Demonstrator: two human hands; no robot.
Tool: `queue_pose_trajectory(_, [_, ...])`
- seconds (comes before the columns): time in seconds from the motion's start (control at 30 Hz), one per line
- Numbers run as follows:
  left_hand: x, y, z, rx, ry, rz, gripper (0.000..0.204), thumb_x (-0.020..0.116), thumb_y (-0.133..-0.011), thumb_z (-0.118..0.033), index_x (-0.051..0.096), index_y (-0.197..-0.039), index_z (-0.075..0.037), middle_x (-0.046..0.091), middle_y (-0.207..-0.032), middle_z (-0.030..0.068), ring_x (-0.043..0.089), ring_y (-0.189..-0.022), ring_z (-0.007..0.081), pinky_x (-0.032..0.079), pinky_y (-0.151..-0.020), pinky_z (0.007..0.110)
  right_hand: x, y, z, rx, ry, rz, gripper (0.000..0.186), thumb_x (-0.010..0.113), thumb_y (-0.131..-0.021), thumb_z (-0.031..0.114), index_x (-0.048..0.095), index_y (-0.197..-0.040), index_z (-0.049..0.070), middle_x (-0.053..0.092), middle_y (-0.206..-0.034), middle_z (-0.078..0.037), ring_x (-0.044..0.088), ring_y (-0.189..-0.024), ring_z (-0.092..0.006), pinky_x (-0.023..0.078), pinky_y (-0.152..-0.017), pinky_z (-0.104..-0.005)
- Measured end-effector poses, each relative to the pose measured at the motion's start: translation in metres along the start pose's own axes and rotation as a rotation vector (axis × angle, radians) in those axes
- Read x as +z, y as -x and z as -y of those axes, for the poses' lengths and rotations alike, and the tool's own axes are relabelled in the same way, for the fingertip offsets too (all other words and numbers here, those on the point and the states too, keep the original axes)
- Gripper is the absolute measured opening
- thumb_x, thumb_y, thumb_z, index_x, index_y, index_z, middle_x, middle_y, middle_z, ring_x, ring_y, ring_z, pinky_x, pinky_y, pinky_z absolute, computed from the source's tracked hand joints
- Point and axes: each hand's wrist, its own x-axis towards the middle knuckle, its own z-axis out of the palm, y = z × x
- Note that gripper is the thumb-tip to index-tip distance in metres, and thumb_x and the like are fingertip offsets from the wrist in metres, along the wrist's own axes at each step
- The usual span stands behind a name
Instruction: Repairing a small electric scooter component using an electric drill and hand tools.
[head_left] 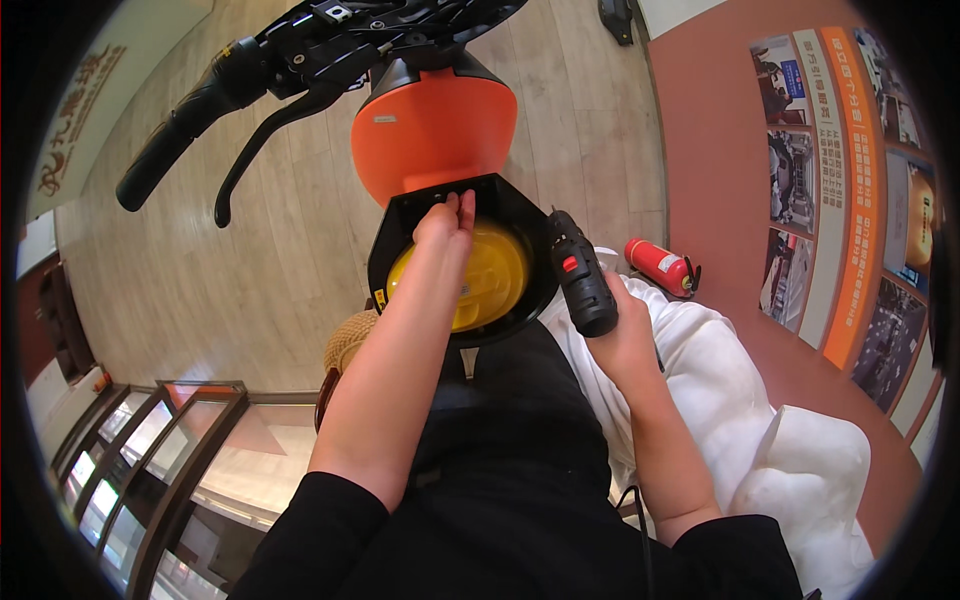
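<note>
Judge as partway: box point(385, 250) apparently in place against orange panel point(435, 140), yellow disc point(500, 270) within; fastening at far rim point(490, 187) seemingly unfinished. Note drill point(580, 270) just right of box, gripped firmly in closed right hand point(625, 345); pointing forward and slightly left, long axis running likewise. Observe left hand point(450, 215) at far rim, fingers bunched; cannot tell whether holding anything small.
</note>
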Motion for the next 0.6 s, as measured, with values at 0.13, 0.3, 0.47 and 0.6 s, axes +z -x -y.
queue_pose_trajectory(0.13, [0.002,-0.003,0.0,0.021,0.075,-0.046,0.019,0.056,-0.1,0.006,0.057,-0.118,0.001,0.061,-0.116,0.0134,0.067,-0.099,0.0249,0.067,-0.086,0.036,-0.001,0.002,-0.004,-0.01,-0.028,-0.032,0.028,0.068,-0.083,0.001,0.06,-0.11,0.0,0.068,-0.085,-0.023,0.067,-0.082,-0.0444,0.053,-0.072,-0.038])
queue_pose_trajectory(0.3, [0.006,0.005,0.007,0.045,0.114,-0.056,0.019,0.056,-0.1,0.006,0.057,-0.118,0.001,0.06,-0.116,0.0129,0.067,-0.099,0.0241,0.068,-0.085,0.036,-0.006,0.004,-0.012,0.017,-0.037,-0.032,0.027,0.067,-0.083,0.001,0.06,-0.109,0.001,0.068,-0.085,-0.024,0.067,-0.085,-0.0455,0.053,-0.073,-0.0387])
queue_pose_trajectory(0.47, [0.005,0.006,0.009,0.102,0.152,-0.091,0.022,0.061,-0.095,0.011,0.057,-0.116,0.009,0.061,-0.113,0.017,0.068,-0.093,0.0267,0.07,-0.078,0.037,-0.01,0.005,-0.014,0.021,-0.042,-0.042,0.026,0.068,-0.083,0.002,0.06,-0.108,0.002,0.069,-0.086,-0.024,0.067,-0.086,-0.046,0.053,-0.073,-0.0388])
queue_pose_trajectory(0.6, [0.002,-0.005,0.005,0.089,0.107,-0.038,0.02,0.06,-0.095,0.012,0.057,-0.114,0.007,0.061,-0.113,0.0165,0.068,-0.094,0.0271,0.069,-0.08,0.037,-0.011,0.005,-0.018,0.015,-0.069,-0.034,0.028,0.065,-0.083,0.001,0.06,-0.111,0.002,0.07,-0.086,-0.024,0.069,-0.086,-0.0451,0.054,-0.073,-0.0419])
